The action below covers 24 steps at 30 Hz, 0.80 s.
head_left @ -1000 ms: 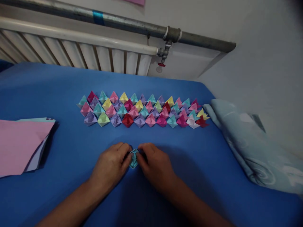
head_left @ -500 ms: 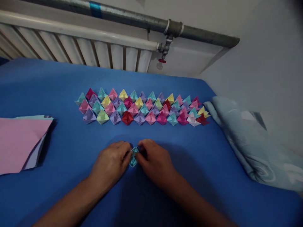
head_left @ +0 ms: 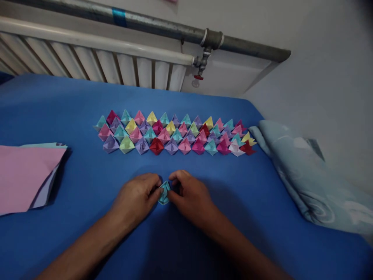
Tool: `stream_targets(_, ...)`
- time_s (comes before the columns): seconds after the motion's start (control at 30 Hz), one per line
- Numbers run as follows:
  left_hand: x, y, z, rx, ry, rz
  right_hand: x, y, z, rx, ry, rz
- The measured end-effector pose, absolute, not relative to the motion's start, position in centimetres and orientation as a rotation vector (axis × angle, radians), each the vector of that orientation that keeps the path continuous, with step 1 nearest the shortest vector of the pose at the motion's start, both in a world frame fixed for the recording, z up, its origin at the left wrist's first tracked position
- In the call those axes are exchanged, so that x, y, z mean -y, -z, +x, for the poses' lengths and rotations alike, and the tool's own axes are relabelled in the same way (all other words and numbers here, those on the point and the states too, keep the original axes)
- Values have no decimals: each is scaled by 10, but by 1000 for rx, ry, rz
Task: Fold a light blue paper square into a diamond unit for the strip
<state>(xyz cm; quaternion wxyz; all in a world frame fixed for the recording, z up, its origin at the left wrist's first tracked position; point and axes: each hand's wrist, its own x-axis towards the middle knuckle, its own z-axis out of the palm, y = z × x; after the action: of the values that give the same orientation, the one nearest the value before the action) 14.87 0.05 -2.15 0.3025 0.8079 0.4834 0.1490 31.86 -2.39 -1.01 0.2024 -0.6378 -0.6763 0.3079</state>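
A small teal folded paper piece rests on the blue table cover, pinched between both my hands. My left hand grips its left side with the fingertips, and my right hand grips its right side. Most of the piece is hidden by my fingers. Beyond my hands lie three rows of several folded paper shapes in pink, teal, yellow, purple and red, set close together.
A stack of coloured paper sheets, pink on top, lies at the left. A rolled pale blue patterned cloth lies along the right table edge. A white radiator and a grey pipe run behind the table.
My hands stay together on the teal piece, with the fingers shifting slightly around it. The view tilted a little; nothing else moved.
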Motion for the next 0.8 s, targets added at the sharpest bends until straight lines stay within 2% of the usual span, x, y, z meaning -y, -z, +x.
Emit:
stream_targets(0.4, -5, 14, 152, -1322, -336, 2077, 23, 9, 317, 1927, -802, -1782)
stream_targets(0.67, -6, 15, 151, -1311, -316, 2094, 22, 11, 321, 1883, -872, -1704)
stream_targets(0.8, -1, 17, 154, -1319, -376, 2180, 24, 12, 318, 1937, -794, -1718)
